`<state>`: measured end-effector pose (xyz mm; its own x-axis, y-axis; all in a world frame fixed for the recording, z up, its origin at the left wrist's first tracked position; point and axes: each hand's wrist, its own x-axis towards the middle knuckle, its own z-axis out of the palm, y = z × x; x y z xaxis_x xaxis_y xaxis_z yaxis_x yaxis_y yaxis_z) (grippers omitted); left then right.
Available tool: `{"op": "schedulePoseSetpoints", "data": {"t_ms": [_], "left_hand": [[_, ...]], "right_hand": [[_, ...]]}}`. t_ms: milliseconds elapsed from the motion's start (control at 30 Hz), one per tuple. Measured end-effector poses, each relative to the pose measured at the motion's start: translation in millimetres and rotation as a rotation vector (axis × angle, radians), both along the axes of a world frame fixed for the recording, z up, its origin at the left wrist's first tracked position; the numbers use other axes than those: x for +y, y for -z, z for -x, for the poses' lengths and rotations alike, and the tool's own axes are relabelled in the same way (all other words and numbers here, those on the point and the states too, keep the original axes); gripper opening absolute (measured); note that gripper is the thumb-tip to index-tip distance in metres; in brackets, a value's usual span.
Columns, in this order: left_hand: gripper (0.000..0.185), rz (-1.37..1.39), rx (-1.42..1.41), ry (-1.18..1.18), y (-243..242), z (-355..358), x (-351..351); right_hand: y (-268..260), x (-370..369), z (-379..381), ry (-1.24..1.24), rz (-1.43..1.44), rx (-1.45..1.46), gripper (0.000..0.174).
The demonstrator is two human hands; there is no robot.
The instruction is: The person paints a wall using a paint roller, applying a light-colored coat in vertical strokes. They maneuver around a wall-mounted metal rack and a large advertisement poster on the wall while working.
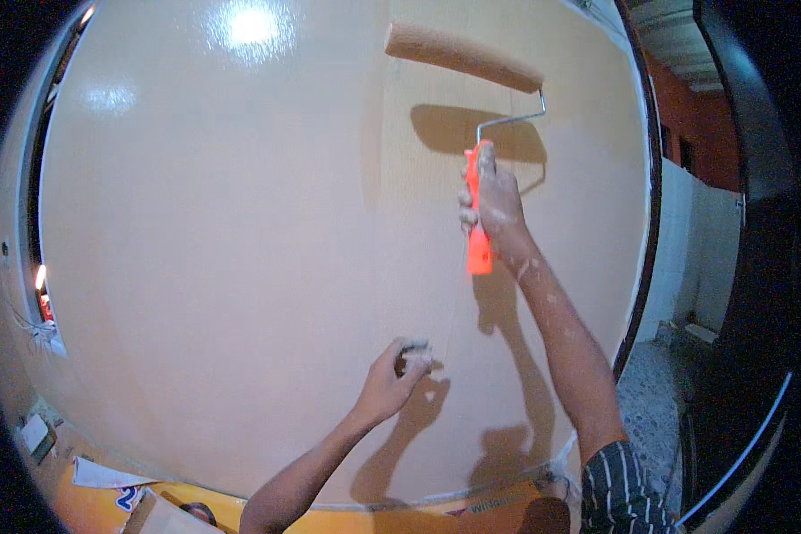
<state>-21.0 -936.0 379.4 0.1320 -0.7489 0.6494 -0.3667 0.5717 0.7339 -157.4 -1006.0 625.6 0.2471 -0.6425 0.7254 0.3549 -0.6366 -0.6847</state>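
Observation:
My right hand (497, 200) grips the orange plastic handle (478, 257) of a paint roller. The roller's bent wire frame (507, 122) rises from it to a long brown-beige sleeve (464, 57), tilted down to the right in front of the painted wall (240, 267). The sleeve's shadow lies on the wall just below it. Whitish paint smears mark my right hand and forearm. Lower down, near the wall, my left hand (394, 384) is curled with a gap between thumb and fingers. I see nothing held in it; its fingertips are dusted pale.
A dark doorframe (649, 200) bounds the wall on the right, beyond it a pebbled floor (647, 387). At left is a narrow opening with loose wires (40, 327). Printed yellow sheeting (100, 497) covers the floor along the wall, with a cardboard piece (163, 515) on it.

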Motion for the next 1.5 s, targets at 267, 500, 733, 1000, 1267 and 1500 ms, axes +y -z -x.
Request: {"op": "schedulePoseSetpoints", "data": {"t_ms": [267,500,733,1000,1267,1500], "left_hand": [[0.025,-0.006,0.044,0.069,19,-13,31],[0.022,0.101,0.19,0.084,23,19,13],[0.019,0.254,0.257,0.033,2,39,11],[0.02,0.314,0.414,-0.042,12,74,53],[0.024,0.001,0.279,-0.137,58,138,57],[0.015,-0.005,0.223,-0.068,85,133,39]], "right_hand": [[-77,-16,-19,0.081,0.166,0.147,0.061],[-10,-38,17,0.105,0.077,0.115,0.054],[128,-31,31,0.189,0.001,0.121,0.052],[318,19,91,0.02,-0.295,0.17,0.032],[500,61,181,0.0,-0.688,0.119,0.028],[540,47,194,0.204,-0.584,0.278,0.031]]}}
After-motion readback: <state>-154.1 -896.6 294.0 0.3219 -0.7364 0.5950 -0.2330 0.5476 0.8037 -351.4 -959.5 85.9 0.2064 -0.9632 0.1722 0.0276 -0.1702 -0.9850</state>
